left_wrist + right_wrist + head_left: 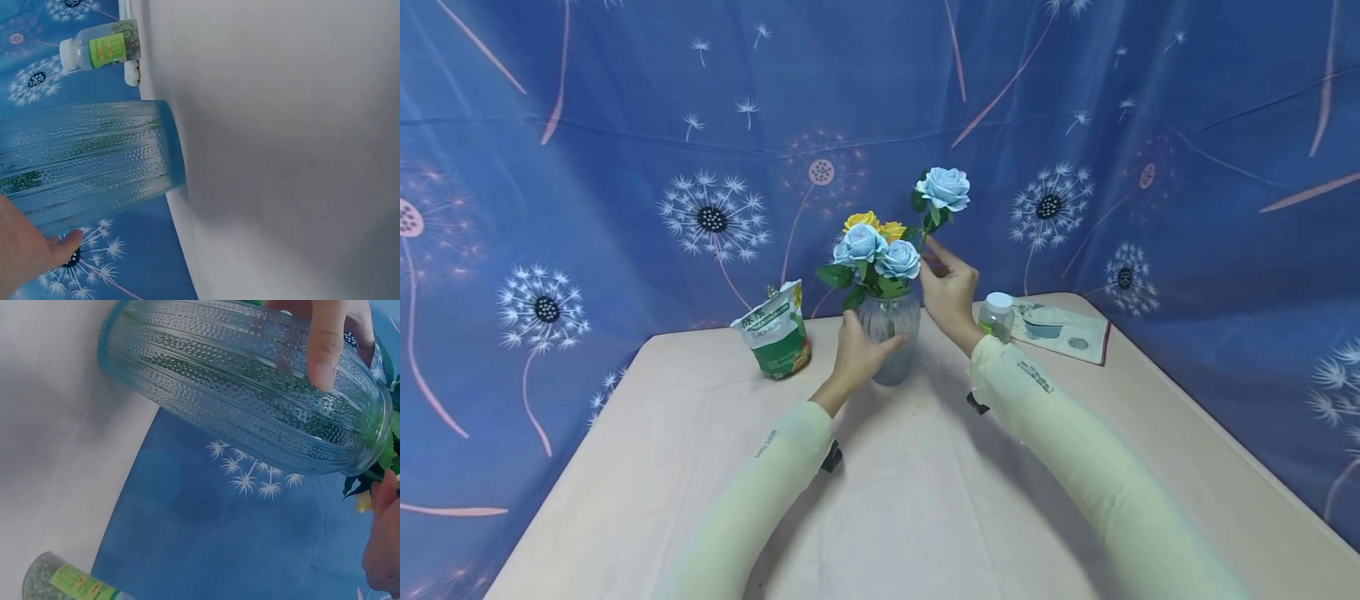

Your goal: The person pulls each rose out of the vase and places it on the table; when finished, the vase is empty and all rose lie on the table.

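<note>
1. Vase (901, 325): clear ribbed glass with a dotted texture, standing on the pale surface (880, 508) toward its far side; green stems or leaves show through the wall.
2. Left hand (859, 354): gripping the vase on its left side, the thumb laid across the near face and the fingers passing round behind, as the right wrist view shows.
3. Right hand (953, 292): pinching the stem of the tall blue rose (946, 188) just beside the vase's rim; this bloom is raised above the others. Whether its stem end lies inside the glass cannot be told.
4. Lower blue roses (862, 243) and yellow flowers (861, 221): clustered over the mouth of the vase with dark green leaves, the yellow ones behind the blue.
5. Pouch (777, 337): white and green, upright on the surface, left of the vase.
6. Jar (997, 312): upright, white-capped, with a green and yellow label and greenish contents, right of the vase.
7. Flat printed item (1067, 342): lying just beside the jar, with a dark red edge.
8. Backdrop (880, 75): blue fabric with a dandelion pattern, hanging behind the surface.
</note>
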Demonstrator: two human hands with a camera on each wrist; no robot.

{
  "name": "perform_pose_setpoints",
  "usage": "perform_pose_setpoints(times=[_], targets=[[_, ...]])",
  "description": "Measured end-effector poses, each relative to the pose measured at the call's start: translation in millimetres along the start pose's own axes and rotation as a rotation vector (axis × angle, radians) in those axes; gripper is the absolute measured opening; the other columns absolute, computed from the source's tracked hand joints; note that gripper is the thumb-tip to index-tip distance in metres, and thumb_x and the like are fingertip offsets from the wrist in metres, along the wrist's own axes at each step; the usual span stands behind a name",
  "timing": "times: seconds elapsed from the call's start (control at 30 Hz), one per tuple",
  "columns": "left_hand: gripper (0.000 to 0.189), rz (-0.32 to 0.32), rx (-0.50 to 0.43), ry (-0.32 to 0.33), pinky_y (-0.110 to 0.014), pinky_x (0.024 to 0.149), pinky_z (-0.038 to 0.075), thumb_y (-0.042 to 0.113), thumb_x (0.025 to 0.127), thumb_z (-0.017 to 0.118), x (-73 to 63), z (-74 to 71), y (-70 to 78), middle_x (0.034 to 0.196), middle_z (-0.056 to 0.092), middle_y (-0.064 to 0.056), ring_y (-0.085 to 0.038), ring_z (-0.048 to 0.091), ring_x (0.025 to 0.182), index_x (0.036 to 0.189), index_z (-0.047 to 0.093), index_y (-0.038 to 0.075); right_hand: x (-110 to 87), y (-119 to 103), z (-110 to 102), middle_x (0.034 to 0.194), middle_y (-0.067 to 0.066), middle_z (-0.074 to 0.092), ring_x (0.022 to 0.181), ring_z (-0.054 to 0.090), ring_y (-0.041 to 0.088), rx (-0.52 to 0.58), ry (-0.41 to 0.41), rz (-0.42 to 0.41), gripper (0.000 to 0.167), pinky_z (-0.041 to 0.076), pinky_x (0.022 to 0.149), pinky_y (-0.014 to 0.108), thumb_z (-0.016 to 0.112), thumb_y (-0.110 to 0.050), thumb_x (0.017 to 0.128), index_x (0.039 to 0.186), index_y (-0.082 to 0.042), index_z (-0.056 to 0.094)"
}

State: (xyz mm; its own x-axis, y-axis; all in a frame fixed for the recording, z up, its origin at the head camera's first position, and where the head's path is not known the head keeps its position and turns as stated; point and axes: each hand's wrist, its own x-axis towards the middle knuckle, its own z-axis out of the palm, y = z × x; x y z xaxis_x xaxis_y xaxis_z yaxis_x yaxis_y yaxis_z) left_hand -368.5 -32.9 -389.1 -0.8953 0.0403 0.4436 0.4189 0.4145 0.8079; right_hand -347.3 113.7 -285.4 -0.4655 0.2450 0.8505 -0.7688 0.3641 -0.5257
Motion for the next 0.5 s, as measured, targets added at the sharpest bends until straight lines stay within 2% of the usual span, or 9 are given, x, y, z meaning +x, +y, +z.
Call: perform_pose_setpoints(times=[0.03,0.1,0.27,0.37,0.5], targets=[[0.104,-0.004,-0.017,0.001,-0.048,0.11,0.037,0.044,0.075,0.086,0.1,0.2,-0.1,0.143,0.044,-0.024,-0.036,0.043,0.135,0.147,0.026,0.001,0.4,-0.9,-0.8,0.094,0.029,0.07,0.067,0.069,0.037,0.01,0.011,0.001,0.031,0.05,0.058,0.012,0.066,0.012,0.087,0.119,0.012,0.065],[0.105,-0.014,-0.044,0.003,-0.047,0.112,0.035,0.044,0.074,0.087,-0.2,0.4,-0.5,0.147,0.042,-0.021,-0.034,0.04,0.138,0.149,0.025,0.003,0.9,-2.6,-2.6,0.095,0.03,0.07,0.067,0.069,0.039,0.048,0.029,0.023,0.033,0.049,0.052,0.013,0.067,0.012,0.087,0.12,0.012,0.064],[0.105,-0.017,-0.066,0.008,-0.048,0.113,0.033,0.044,0.074,0.087,-1.1,-0.6,-1.5,0.149,0.041,-0.02,-0.034,0.039,0.139,0.15,0.026,0.004,3.1,1.6,-5.8,0.099,0.031,0.069,0.076,0.066,0.052,0.164,0.073,0.088,0.038,0.051,0.045,0.023,0.068,0.008,0.088,0.125,0.011,0.061],[0.105,-0.002,-0.064,0.007,-0.048,0.114,0.033,0.044,0.075,0.086,-0.5,-0.5,-2.7,0.15,0.04,-0.019,-0.034,0.038,0.14,0.151,0.025,0.005,5.6,12.3,-7.1,0.099,0.029,0.07,0.078,0.067,0.049,0.195,0.094,0.1,0.039,0.052,0.045,0.026,0.069,0.007,0.089,0.126,0.008,0.061],[0.107,-0.01,-0.055,0.003,-0.049,0.112,0.035,0.047,0.075,0.085,-0.1,0.5,-3.7,0.149,0.04,-0.019,-0.034,0.038,0.139,0.152,0.024,0.005,9.6,23.2,-11.0,0.099,0.025,0.072,0.076,0.071,0.037,0.201,0.1,0.085,0.039,0.052,0.046,0.024,0.072,0.0,0.089,0.127,0.002,0.064]])
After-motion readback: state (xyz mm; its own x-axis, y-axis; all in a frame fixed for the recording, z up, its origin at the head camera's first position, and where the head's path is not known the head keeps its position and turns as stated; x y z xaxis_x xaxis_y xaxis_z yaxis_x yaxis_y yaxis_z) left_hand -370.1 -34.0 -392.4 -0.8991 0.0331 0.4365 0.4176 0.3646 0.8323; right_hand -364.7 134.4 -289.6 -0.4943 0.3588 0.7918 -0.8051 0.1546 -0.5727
